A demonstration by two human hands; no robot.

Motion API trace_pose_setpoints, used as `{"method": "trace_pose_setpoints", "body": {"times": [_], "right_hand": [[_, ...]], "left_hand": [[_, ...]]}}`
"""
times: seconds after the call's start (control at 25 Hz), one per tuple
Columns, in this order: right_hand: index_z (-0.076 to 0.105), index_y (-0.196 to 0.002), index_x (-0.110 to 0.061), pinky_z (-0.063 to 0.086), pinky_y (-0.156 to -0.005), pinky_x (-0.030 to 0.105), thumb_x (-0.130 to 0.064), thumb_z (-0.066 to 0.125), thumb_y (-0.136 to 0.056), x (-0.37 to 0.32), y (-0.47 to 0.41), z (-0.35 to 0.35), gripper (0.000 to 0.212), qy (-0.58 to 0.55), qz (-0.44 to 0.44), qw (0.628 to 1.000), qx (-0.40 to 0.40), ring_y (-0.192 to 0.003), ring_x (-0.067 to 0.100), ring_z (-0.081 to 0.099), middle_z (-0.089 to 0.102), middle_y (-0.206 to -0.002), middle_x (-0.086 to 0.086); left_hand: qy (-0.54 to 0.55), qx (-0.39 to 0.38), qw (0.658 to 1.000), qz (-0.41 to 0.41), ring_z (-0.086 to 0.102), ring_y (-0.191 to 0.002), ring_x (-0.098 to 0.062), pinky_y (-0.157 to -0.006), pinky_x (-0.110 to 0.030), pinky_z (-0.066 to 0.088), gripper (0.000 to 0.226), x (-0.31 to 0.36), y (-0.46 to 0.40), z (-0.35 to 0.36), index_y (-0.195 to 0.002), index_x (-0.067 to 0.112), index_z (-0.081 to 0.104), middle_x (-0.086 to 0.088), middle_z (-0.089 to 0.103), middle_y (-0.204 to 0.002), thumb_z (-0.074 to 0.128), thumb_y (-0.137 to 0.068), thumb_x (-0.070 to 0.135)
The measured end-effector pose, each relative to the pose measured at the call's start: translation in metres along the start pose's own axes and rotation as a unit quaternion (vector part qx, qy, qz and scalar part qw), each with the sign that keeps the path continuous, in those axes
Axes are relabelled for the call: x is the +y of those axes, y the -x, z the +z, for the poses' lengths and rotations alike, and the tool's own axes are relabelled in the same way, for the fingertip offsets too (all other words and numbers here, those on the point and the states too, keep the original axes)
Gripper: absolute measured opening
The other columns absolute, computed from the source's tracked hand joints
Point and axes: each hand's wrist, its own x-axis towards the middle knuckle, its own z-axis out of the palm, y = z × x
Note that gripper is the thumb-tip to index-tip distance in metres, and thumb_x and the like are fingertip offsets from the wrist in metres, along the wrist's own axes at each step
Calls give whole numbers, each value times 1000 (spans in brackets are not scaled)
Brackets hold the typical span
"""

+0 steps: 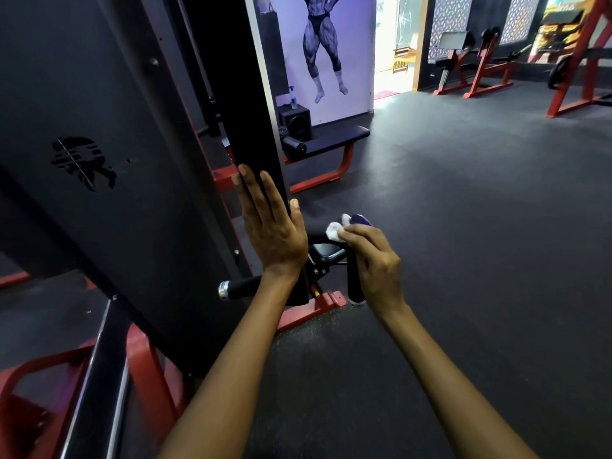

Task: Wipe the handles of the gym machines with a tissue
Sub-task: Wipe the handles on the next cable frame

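Note:
My left hand (270,220) lies flat with straight fingers against the black upright panel (139,180) of the machine. My right hand (372,263) grips a white tissue (334,230) and is wrapped with it round the black padded handle (355,291) that stands nearly upright. The handle's rounded top (360,219) shows just above my fingers. A second black handle (241,288) with a silver end cap sticks out to the left, below my left wrist. A small black seat pad (326,251) lies between my two hands.
The machine's red base frame (308,311) runs along the floor under the handles. A flat black bench (334,135) with red legs stands behind, with a speaker (294,119) and a spray bottle (292,97) on it. Red benches (477,67) line the far right. Dark rubber floor (463,226) spreads to the right.

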Motion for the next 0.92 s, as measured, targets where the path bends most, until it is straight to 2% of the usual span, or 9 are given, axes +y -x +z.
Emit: {"method": "trace_pose_setpoints", "body": {"times": [0.2,0.32,0.4,0.52,0.64,0.68,0.72,0.8,0.92], "right_hand": [[67,-96,-2,51,-76,22,1,63,-83,46,79,-18,14,91,80,990,-66,-85,14,59,57,-95,4],[67,-96,-2,40,-73,8,2,67,-80,33,51,-17,17,86,96,992,-1,-79,11,52,52,-90,4],[68,-99,2,41,-76,10,-2,64,-84,14,17,-10,16,83,28,996,20,-80,13,50,54,-88,9],[68,-104,-2,41,-70,17,-9,55,-90,26,41,-3,20,125,-66,987,-81,-79,13,47,50,-91,3],[67,-102,-9,33,-64,18,-21,48,-91,52,100,-18,24,116,62,982,-137,-75,12,48,40,-89,-9],[67,-98,-8,46,-61,24,-16,53,-90,55,100,-22,18,112,113,983,-95,-72,16,51,37,-84,-11],[68,-98,-8,41,-66,12,-7,59,-87,52,87,-24,14,105,155,982,-39,-69,20,52,35,-83,-11],[68,-106,-5,36,-70,4,3,62,-84,32,31,-22,24,69,176,981,40,-72,15,51,41,-86,-6],[66,-112,-2,42,-92,10,12,51,-81,-1,-49,-3,37,-12,98,992,-77,-99,10,56,58,-108,11]], "left_hand": [[-29,7,1000,9,-19,-146,-16,-121,-36,2,89,-1,-2,2,-149,23,-23,8,-31,-155,49,-97,16],[-34,9,999,3,-19,-146,-15,-121,-35,3,89,0,-2,4,-149,24,-24,8,-32,-155,48,-97,16],[-37,4,999,-1,-20,-146,-15,-121,-34,2,88,3,-2,3,-148,24,-24,9,-33,-154,47,-98,16],[-42,4,999,-4,-21,-145,-15,-122,-35,3,87,1,-1,4,-148,24,-25,8,-33,-154,46,-98,17],[-47,5,999,-1,-21,-145,-15,-122,-35,4,86,0,-2,5,-148,24,-25,7,-33,-154,45,-99,18],[-46,6,999,2,-21,-146,-16,-122,-35,3,86,0,-2,5,-148,23,-24,7,-33,-154,45,-99,18],[-46,9,999,4,-20,-146,-16,-121,-34,1,86,0,-2,5,-149,23,-24,7,-33,-155,45,-98,17],[-48,11,999,2,-20,-146,-15,-121,-31,0,88,1,-2,6,-149,23,-24,7,-32,-155,47,-97,15],[-50,11,999,2,-19,-146,-15,-121,-30,1,86,0,-1,6,-149,23,-23,6,-31,-155,45,-97,16]]}}
